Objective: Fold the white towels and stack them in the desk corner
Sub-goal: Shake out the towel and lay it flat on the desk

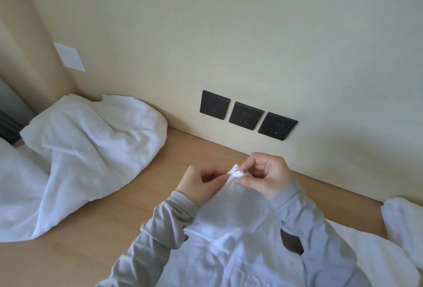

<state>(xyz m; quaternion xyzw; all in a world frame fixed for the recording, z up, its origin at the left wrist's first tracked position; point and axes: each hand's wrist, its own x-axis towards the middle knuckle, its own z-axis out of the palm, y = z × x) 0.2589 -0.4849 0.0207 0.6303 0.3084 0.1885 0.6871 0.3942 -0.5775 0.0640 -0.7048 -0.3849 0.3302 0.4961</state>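
A white towel [238, 229] hangs between my arms above the wooden desk [109, 218]. My left hand [196, 183] and my right hand [265, 177] both pinch the same bunched corner of it, raised near the wall. A large crumpled white towel [87, 149] lies unfolded in the desk's left corner against the wall. Another white towel [402, 225] shows at the right edge of the desk.
Three dark wall sockets [246, 115] sit in a row just above the desk's back edge. A white switch plate [69, 56] is on the left wall. Bare desk surface lies between the crumpled towel and my arms.
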